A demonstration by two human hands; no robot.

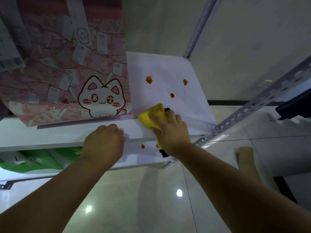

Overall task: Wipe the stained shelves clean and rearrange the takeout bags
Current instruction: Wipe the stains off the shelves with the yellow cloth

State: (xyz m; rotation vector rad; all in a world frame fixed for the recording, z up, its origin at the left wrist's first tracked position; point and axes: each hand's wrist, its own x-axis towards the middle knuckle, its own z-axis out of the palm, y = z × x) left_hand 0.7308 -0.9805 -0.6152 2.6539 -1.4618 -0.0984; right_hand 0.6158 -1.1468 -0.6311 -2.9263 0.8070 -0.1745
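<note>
Curled over a folded yellow cloth [152, 118], the right hand [170, 132] presses it on the white metal shelf [168, 68] near its front edge, centre frame; orange-brown stains [149, 79] dot bare board beyond. Left hand [104, 140] rests fisted on that edge, below the pink cat-printed takeout bag [67, 73].

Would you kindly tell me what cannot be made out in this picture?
Head view:
- Black-and-yellow object: mostly covered by the right hand and yellow cloth; identity unclear.
- Green bag: cut off by the upper shelf; print unreadable.
- Left hand: its back hides whether the curled fingers hold anything.
</note>
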